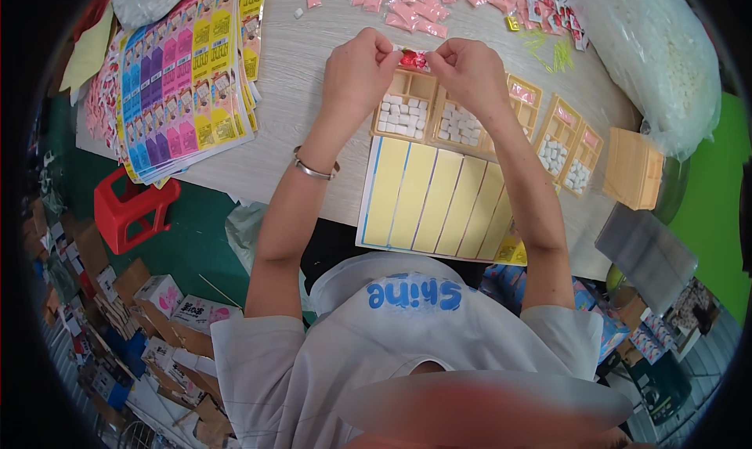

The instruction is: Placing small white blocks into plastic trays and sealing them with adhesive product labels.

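Between the fingertips of my left hand (356, 72) and my right hand (473, 72) is a small packet (413, 58) with red fruit-like printing. Both hands pinch it, one at each end, over the far edge of a tan divided tray (415, 82). White pillow-shaped pieces (403, 116) fill that tray's near compartment. Further tan trays stand in a row to the right with similar white pieces (460, 126); my right hand and forearm hide some of them. Pink sachets lie in the far compartments of several trays, such as the pink sachet (564, 118).
Before my body lies a striped yellow sheet (427, 191). Colourful printed sheets (184, 89) are piled at left. Pink sachets (415, 7), small red-and-white packets (548, 10) and yellow-green strips (554, 51) lie at the far side. Stacked tan trays (633, 167) and a bulging plastic bag (658, 65) stand right.
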Demonstrator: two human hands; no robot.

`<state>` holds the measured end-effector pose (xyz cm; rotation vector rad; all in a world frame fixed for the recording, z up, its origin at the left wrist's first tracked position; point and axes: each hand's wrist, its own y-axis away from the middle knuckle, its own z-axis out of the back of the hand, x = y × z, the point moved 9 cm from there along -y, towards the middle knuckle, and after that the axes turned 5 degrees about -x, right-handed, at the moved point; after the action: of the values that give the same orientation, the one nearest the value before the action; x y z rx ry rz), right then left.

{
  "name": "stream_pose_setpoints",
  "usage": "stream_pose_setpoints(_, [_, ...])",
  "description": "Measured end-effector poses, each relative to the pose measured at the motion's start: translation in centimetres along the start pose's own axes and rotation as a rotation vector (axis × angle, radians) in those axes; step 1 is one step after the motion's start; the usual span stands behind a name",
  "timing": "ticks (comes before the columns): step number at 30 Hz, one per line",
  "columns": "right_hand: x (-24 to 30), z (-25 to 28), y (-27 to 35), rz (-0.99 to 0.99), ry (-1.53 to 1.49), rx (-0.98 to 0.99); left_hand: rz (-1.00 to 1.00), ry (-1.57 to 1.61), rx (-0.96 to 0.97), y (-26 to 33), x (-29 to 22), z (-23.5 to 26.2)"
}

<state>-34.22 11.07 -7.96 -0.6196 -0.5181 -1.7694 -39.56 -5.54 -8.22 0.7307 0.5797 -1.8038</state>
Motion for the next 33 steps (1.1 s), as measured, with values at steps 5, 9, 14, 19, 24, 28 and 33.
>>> stream_pose_setpoints(5, [-0.3, 1.2, 0.1, 0.028, 0.274, -0.084, -0.335, -0.113, -0.122, 2.5, -2.3, -0.7])
stream_pose_setpoints(9, [-2.8, 7.4, -1.5, 0.094, 0.314, -0.323, -0.503, -0.344, 0.001, 6.0, -4.0, -3.1])
stream_pose_setpoints(14, [-12.5, 14.7, -6.8, -0.034, 0.773, -0.490, -0.470, -0.128, 0.025, 5.8, -3.9, -2.8])
stream_pose_setpoints(19, [-15.6, 15.4, -7.5, 0.175, 0.598, -0.466, -0.416, 0.043, 0.015, 5.4, -2.7, -2.6])
stream_pose_setpoints(24, [-7.4, 16.3, -1.0, 0.456, 0.308, -0.615, -0.476, -0.043, -0.153, 5.3, -2.0, -1.4])
stream_pose_setpoints(28, [-2.4, 9.2, 3.5, 0.691, 0.042, -0.281, -0.558, -0.156, -0.134, 5.4, -3.2, -2.3])
stream_pose_setpoints(33, [-3.5, 5.8, 4.6, 0.769, 0.176, -0.222, -0.597, -0.245, -0.062, 5.8, -4.0, -3.3])
